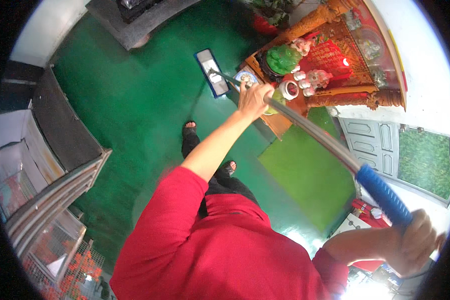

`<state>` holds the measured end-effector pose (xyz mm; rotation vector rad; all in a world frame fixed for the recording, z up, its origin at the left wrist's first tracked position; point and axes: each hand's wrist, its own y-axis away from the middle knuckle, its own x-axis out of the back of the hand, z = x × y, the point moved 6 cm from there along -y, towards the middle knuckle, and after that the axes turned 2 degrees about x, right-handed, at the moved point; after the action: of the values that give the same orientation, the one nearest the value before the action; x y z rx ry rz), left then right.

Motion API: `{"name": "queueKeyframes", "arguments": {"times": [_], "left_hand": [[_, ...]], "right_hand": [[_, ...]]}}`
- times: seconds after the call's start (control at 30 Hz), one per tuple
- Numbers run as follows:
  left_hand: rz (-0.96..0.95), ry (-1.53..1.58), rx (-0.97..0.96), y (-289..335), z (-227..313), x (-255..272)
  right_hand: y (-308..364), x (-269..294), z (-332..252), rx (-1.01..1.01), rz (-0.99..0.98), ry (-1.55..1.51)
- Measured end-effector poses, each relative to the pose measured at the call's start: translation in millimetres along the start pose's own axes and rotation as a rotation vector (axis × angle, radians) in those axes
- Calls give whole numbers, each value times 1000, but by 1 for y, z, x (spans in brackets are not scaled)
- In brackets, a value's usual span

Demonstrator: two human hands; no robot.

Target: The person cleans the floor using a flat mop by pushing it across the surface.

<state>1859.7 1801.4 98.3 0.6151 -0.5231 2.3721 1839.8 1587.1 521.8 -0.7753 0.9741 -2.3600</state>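
A flat mop [310, 127] runs slantwise across the view, its metal pole ending in a blue ribbed grip. My left hand [255, 100] is wrapped round the pole partway down, with the arm stretched forward. Higher up, at the lower right of the view, my right hand [417, 245] closes round the top end of the blue grip; it is slightly blurred. The rectangular mop head [212, 72], grey with a blue rim, lies on the green floor [135, 100] ahead of my feet, just left of the wooden altar.
A carved wooden altar [285, 125] with a green figure [283, 60], a white pot [289, 90] and a plate [245, 77] stands at the right. A light green mat [305, 175] lies beside it. Metal racks [60, 200] line the left; a grey stone-like ledge [135, 30] is at the back.
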Motion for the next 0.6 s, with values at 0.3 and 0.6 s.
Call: {"name": "queueKeyframes", "arguments": {"times": [0.3,0.6], "left_hand": [[-209,-12,-120,32,7,55],[-344,-22,-192,35,-1,70]], "right_hand": [[-5,-11,-1,815,-749,3424],[-20,-6,-32,538,-915,3460]]}}
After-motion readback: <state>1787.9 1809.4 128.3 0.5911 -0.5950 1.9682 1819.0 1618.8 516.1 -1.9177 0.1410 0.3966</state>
